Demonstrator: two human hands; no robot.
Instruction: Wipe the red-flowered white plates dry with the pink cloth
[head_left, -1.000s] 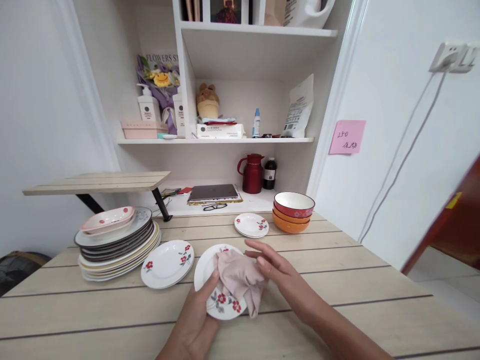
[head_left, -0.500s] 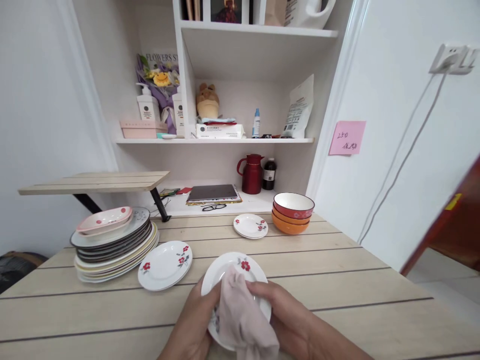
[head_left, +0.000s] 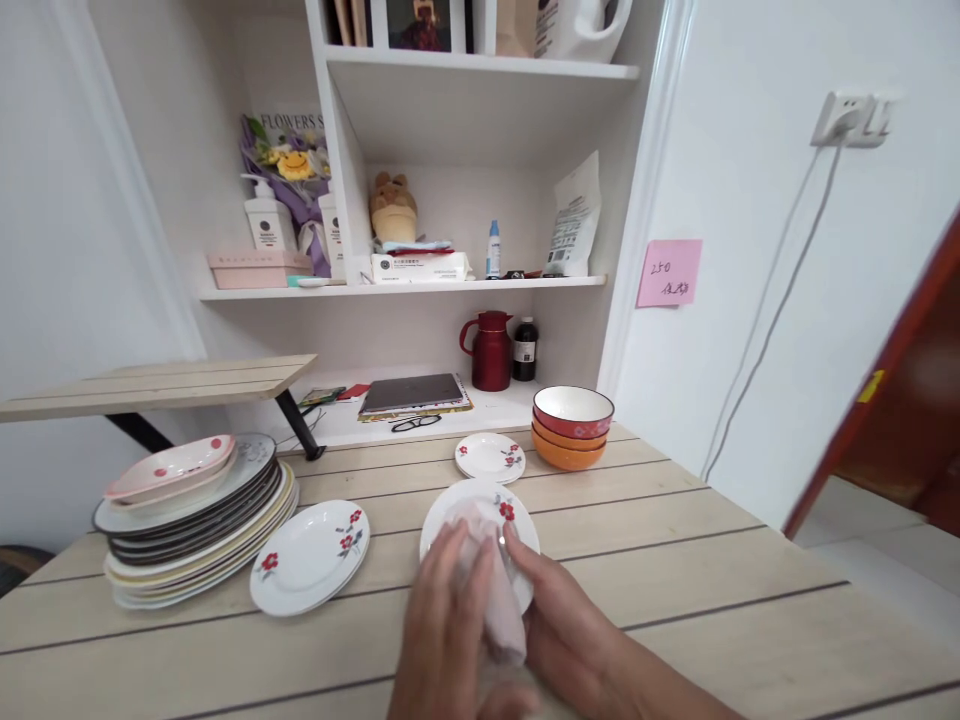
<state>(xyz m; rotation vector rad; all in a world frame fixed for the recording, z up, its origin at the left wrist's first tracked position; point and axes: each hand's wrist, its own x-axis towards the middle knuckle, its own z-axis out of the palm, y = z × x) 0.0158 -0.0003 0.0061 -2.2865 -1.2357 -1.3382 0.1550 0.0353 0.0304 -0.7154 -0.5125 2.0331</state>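
A small white plate [head_left: 521, 530] with red flowers is tilted up in front of me. My right hand [head_left: 574, 635] grips it by its right side, the thumb over the rim and the other fingers out of sight underneath. On the plate's face lies a pale pink cloth [head_left: 504, 605]. My left hand [head_left: 442, 620] presses this cloth against the plate, fingers laid over it, partly blurred. Left of my hands rests a short stack of flowered plates [head_left: 311, 555]. Beyond the held plate sit smaller matching plates [head_left: 487, 455].
A tall stack of plates [head_left: 195, 540] with pink-dotted dishes [head_left: 176, 468] on top stands at the left, beside a raised wooden stand [head_left: 172, 385]. Stacked bowls [head_left: 571, 440] are at the back right. Glasses [head_left: 416, 423], a laptop [head_left: 412, 392] and a red jug [head_left: 491, 355] lie behind.
My left hand has moved from the plate's left edge onto the cloth over the plate. The plate has shifted slightly away from me, and the camera view has turned a little right.
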